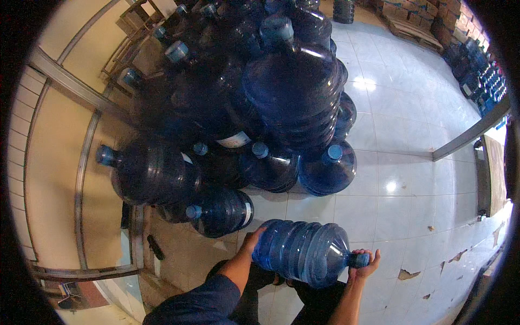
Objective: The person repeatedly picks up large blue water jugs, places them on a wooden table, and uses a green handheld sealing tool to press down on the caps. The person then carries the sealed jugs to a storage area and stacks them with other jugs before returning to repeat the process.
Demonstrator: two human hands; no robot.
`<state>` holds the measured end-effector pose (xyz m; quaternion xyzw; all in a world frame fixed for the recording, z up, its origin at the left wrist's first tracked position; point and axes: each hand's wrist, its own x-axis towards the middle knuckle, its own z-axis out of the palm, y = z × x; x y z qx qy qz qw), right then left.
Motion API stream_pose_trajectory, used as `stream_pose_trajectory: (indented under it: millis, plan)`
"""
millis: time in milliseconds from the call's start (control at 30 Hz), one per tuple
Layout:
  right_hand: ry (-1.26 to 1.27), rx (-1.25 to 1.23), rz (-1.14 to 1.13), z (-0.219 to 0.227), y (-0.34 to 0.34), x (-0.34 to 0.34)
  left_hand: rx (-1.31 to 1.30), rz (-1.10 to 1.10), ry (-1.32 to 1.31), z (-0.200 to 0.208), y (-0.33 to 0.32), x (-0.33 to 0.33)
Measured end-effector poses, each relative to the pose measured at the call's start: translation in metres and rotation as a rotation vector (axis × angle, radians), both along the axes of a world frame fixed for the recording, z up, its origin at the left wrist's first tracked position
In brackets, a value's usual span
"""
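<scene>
A large blue water jug [300, 252] with a ribbed body lies sideways in front of me, over my legs. Its base faces left and its neck points right. My left hand [253, 238] presses against the base, with most of its fingers hidden behind the jug. Around the capped neck, my right hand [366, 265] is closed. Just beyond my left hand, a smaller-looking jug [222, 212] lies tilted on the floor with its blue cap to the left.
A tall stack of dark blue jugs [292, 92] rises ahead, some upright, others leaning. Metal-framed panels [84, 179] stand at the left. Pale floor tiles [401, 216] with a few chipped spots stretch right. Cartons on a pallet [414, 32] and more jugs [476, 65] sit far right.
</scene>
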<state>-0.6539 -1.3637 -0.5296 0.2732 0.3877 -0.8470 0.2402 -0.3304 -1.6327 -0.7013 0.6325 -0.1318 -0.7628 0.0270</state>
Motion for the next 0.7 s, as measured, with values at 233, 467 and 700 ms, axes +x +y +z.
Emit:
stream_pose_trajectory:
  millis: [233,467,700]
  plan:
    - [-0.010,-0.021,0.067,-0.088,-0.047,0.003,0.124,-0.034,0.230,-0.157,-0.049,0.012]
    - [-0.082,0.107,0.022,-0.092,-0.070,0.007,-0.609,-0.421,-0.158,-0.172,-0.049,0.021]
    - [0.233,0.253,0.273,-0.049,-0.086,0.101,-0.016,0.301,-0.328,0.098,0.052,-0.037]
